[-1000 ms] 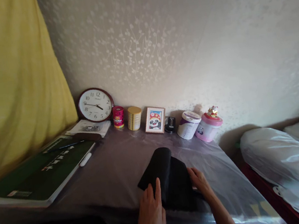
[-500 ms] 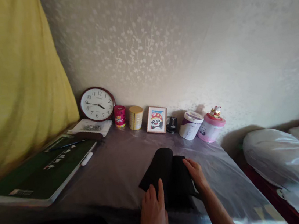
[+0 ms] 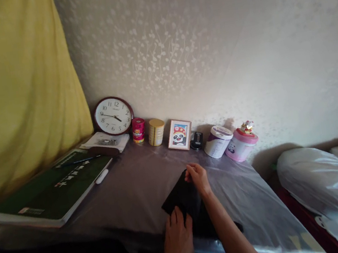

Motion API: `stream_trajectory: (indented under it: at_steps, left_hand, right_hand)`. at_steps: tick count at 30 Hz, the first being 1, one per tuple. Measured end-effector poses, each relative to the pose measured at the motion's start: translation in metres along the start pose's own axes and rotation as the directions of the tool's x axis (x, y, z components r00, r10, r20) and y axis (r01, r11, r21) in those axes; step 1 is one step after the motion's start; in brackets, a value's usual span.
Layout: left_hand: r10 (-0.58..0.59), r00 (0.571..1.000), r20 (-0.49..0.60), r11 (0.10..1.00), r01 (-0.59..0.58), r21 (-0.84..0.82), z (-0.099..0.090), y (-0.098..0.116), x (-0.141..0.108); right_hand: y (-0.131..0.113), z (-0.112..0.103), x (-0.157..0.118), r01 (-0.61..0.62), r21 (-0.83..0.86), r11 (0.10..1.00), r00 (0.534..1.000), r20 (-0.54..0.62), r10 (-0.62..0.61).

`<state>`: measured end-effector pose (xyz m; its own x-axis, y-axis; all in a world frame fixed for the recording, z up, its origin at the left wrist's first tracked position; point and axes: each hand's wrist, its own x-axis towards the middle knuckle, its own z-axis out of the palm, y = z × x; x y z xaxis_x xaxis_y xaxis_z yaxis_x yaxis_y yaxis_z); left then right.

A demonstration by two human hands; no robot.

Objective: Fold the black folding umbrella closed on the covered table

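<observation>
A black cloth-like item [image 3: 178,194] lies near the front edge of the table, partly hidden under my hands and right forearm. My left hand [image 3: 178,234] rests on its lower left part, fingers slightly apart and pressing down. At its top edge, my right hand [image 3: 197,177] is closed in a pinch on the black item. A dark strip of it shows to the right of my right forearm.
On the left lie a green book [image 3: 55,188], a pen and a white marker [image 3: 102,176]. Along the wall stand a clock [image 3: 114,115], a pink can [image 3: 138,130], a yellow can [image 3: 156,132], a framed panda picture [image 3: 179,135] and two tubs [image 3: 218,141].
My right hand has moved up and left, from the item's right part to its top edge. The right part no longer stands up beside the left part. The view has shifted slightly.
</observation>
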<state>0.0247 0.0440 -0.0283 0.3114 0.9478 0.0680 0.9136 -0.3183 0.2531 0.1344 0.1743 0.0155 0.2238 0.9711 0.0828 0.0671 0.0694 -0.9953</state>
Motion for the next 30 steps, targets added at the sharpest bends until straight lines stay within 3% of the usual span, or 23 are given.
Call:
stream_trajectory:
  at_steps: [4,7,10,12,14,16,18,26,28,30]
  left_hand:
    - [-0.007,1.000,-0.007,1.000,0.006,-0.031,0.005,-0.001,-0.002]
    - [0.006,1.000,-0.029,1.000,-0.006,-0.024,0.007,-0.002,-0.003]
    - [0.010,0.998,-0.056,1.000,-0.011,-0.010,0.006,-0.002,-0.004]
    - [0.009,0.998,-0.062,1.000,-0.009,0.004,0.006,-0.002,-0.004]
    - [0.006,0.998,-0.064,1.000,-0.006,0.014,0.005,-0.002,-0.004]
    - [0.009,0.997,-0.070,1.000,-0.008,0.017,0.005,-0.002,-0.004]
    - [0.013,0.997,-0.071,1.000,-0.012,0.019,0.004,-0.002,-0.005]
    - [0.010,0.999,-0.038,1.000,-0.009,0.017,0.000,-0.001,-0.008]
    - [0.012,0.999,-0.050,1.000,-0.011,0.020,0.001,-0.002,-0.008]
    - [0.016,0.998,-0.062,0.999,-0.014,0.032,0.002,-0.002,-0.008]
  right_hand:
    - [-0.001,0.004,0.000,0.082,0.004,0.997,0.997,0.000,-0.082]
    - [-0.006,-0.017,-0.006,0.217,-0.030,0.976,0.974,-0.055,-0.218]
    - [-0.007,-0.047,-0.012,0.327,-0.241,0.914,0.943,0.022,-0.332]
    - [-0.004,-0.064,-0.016,0.446,-0.431,0.784,0.894,0.179,-0.410]
    - [-0.001,-0.078,-0.022,0.574,-0.564,0.594,0.814,0.318,-0.485]
    - [0.002,-0.089,-0.029,0.624,-0.655,0.427,0.753,0.357,-0.553]
    - [0.006,-0.098,-0.038,0.584,-0.732,0.351,0.745,0.310,-0.591]
    - [0.031,-0.131,-0.080,0.467,-0.797,0.383,0.820,0.229,-0.524]
    - [0.038,-0.137,-0.087,0.400,-0.802,0.444,0.852,0.148,-0.502]
    - [0.045,-0.141,-0.090,0.279,-0.776,0.566,0.900,0.005,-0.436]
